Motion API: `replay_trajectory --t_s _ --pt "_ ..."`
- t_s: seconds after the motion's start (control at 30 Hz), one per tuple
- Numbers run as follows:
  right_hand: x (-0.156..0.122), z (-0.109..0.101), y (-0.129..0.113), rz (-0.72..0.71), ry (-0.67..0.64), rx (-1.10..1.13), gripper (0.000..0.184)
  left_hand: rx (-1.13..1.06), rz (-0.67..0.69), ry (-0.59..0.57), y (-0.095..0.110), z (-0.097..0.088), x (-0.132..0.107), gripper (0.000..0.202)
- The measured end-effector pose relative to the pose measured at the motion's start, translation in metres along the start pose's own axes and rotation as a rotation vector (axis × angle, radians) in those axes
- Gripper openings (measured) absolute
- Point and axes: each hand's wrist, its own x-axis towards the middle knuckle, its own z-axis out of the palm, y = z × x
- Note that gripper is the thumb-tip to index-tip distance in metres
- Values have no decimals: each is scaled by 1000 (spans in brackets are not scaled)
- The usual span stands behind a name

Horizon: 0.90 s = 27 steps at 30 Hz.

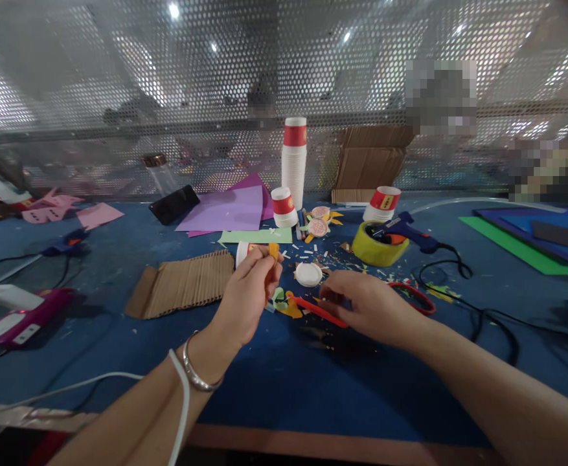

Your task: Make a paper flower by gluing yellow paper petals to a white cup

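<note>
My left hand (pixel 249 298) is closed in a pinch on a small orange paper strip (pixel 274 251), held just above the blue table. My right hand (pixel 366 304) lies to its right, fingers curled over red-handled scissors (pixel 412 294) whose red blade (pixel 320 312) points left towards the paper scraps. Green and orange paper bits (pixel 286 303) lie between the two hands. A white round lid (pixel 308 274) sits just beyond them.
Corrugated cardboard (pixel 181 285) lies left of my left hand. Behind are a yellow tape roll (pixel 378 246), a blue glue gun (pixel 410 230) with black cable, a stack of paper cups (pixel 294 162), coloured paper sheets (pixel 225 210) and a perforated metal wall (pixel 167 97).
</note>
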Motion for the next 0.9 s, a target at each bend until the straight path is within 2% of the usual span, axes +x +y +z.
replay_trajectory --t_s 0.07,0.17,0.27,0.33,0.43,0.6,0.77,0.9 --pt "-1 -3 2 18 33 -64 12 -2 -1 -2 -1 2 -3 7" --pt "-3 -13 11 128 52 -180 14 -17 5 -32 -4 2 -5 8" --pt "-7 -26 21 292 -79 -307 14 -49 3 -59 -6 0 -3 8" --pt "-10 -34 25 342 -157 -371 12 -80 -12 -52 -7 0 -1 7" --pt "-17 -41 26 353 -196 -392 13 -117 -73 -23 -6 0 1 6" --pt "-25 -45 29 388 -230 -399 17 -171 -175 -53 -6 1 1 7" --pt "-25 -43 32 434 -302 -429 26 -193 -163 -45 -7 2 -1 10" --pt "-26 -44 40 382 -282 -350 23 -138 -105 -28 -10 2 -1 12"
